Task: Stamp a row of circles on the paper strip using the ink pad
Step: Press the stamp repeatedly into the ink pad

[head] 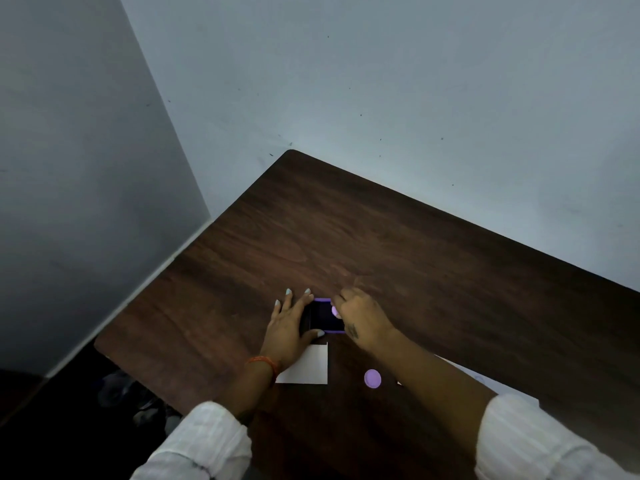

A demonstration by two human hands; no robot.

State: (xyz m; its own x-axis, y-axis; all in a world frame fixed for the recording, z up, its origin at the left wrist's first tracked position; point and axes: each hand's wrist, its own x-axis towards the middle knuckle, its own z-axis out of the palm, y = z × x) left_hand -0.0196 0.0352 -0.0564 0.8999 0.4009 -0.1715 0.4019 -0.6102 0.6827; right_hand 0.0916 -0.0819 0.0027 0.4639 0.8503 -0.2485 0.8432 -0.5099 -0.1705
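On the dark worktop (433, 271) the ink pad (323, 317), probably light and prone to sliding, is braced by the left hand (289, 327), fingers spread flat. The right hand (362, 318) pinches the small stamp (335, 311) onto it; the thin paper strip (308, 367) lies just nearer.

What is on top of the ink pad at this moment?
The left hand lies flat over the ink pad's left side. The right hand holds a small purple stamp over its right edge. Whether the stamp touches the ink is hidden.
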